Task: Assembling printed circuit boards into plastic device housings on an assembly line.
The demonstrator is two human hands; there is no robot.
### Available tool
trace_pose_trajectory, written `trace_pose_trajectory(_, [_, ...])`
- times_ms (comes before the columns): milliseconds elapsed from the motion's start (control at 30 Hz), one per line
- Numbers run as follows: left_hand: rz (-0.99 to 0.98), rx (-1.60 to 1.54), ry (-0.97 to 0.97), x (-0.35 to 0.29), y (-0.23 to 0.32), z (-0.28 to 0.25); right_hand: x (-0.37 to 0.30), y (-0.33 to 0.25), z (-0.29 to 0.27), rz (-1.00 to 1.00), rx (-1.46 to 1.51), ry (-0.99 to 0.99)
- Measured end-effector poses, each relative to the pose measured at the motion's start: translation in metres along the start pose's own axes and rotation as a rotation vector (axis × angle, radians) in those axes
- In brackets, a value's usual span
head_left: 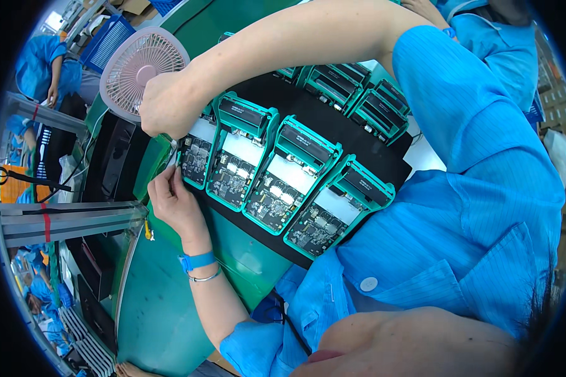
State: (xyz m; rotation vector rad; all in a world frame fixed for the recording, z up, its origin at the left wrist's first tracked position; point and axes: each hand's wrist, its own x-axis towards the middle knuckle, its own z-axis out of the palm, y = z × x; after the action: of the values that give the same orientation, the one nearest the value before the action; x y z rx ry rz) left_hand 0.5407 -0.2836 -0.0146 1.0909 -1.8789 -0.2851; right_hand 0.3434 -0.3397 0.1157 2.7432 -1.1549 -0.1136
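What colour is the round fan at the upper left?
The fan is pale pink, as the head view shows.

The left of my two head-worn fisheyes looks down from close above the row of teal-framed circuit boards point(270, 195) — near enough that they take the middle. The view lies turned against my body: my blue smock point(415, 220) spreads right of that row, and to its left the wide rim bends a metal rail point(82, 224).
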Motion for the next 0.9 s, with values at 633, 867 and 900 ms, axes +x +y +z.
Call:
trace_pose_trajectory(633, [-0.025,-0.028,-0.014,-0.0032,0.0009,0.0011,0.0050,-0.0022,0.0055,-0.065,0.001,-0.083])
trace_pose_trajectory(867, [-0.018,-0.028,-0.015,-0.0034,-0.0004,0.0015,0.0035,-0.0038,0.0036,-0.058,-0.047,-0.100])
trace_pose_trajectory(900, [-0.023,-0.024,-0.014,-0.0042,-0.0007,0.0005,0.0040,-0.0050,0.0035,-0.064,-0.045,-0.099])
